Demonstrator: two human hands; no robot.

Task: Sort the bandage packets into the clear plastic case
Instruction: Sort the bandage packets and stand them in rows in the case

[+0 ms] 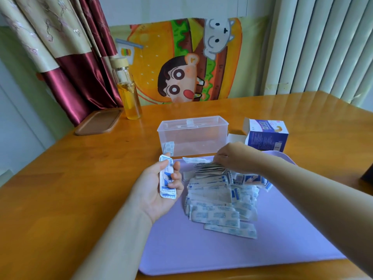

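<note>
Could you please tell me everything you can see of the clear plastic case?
The clear plastic case is a rectangular, translucent box with a rimmed top and a small clasp at its far edge. It stands upright on the wooden table, just beyond the purple mat. One bandage packet appears to lean inside its front-left corner.

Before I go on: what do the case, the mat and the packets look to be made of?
The case: clear rigid plastic, glossy; the table shows through its walls. The mat: likely a soft silicone or rubbery sheet, matte lilac with rounded corners; I cannot be sure. The packets: probably thin paper wrappers, matte white with blue print, some edges creased.
</note>
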